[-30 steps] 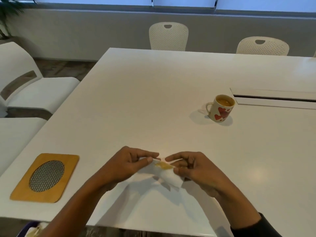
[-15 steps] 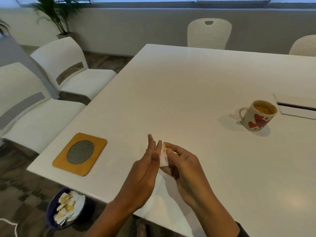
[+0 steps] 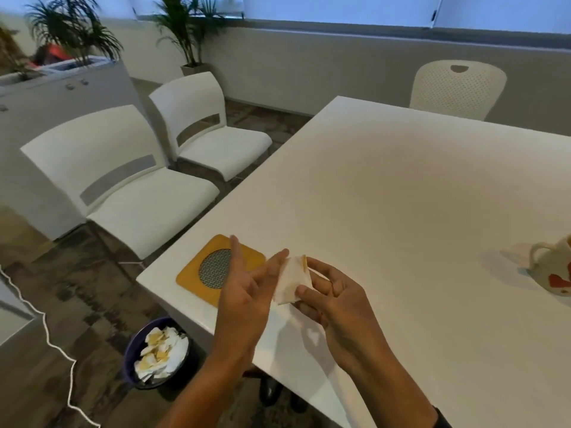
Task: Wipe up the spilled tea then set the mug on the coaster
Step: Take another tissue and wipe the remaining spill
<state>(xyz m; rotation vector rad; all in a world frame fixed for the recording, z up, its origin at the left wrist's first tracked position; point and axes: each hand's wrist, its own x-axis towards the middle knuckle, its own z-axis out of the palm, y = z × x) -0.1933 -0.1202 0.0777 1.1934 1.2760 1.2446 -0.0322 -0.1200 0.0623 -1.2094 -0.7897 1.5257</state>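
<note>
Both hands meet above the table's [image 3: 386, 186] near edge: my right hand [image 3: 336, 301] pinches the tea-stained tissue [image 3: 290, 281], folded to trap wetness, while my left hand [image 3: 247, 291] is spread flat beside it. Mug [image 3: 553, 270] waits at the right edge, coaster [image 3: 191, 273] at the near-left corner.

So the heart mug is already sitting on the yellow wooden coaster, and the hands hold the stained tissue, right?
Not quite. The head view shows the cream mug with red hearts standing on the bare white table, far from the yellow wooden coaster with a mesh centre. The hands do hold the tea-stained white tissue.
</note>
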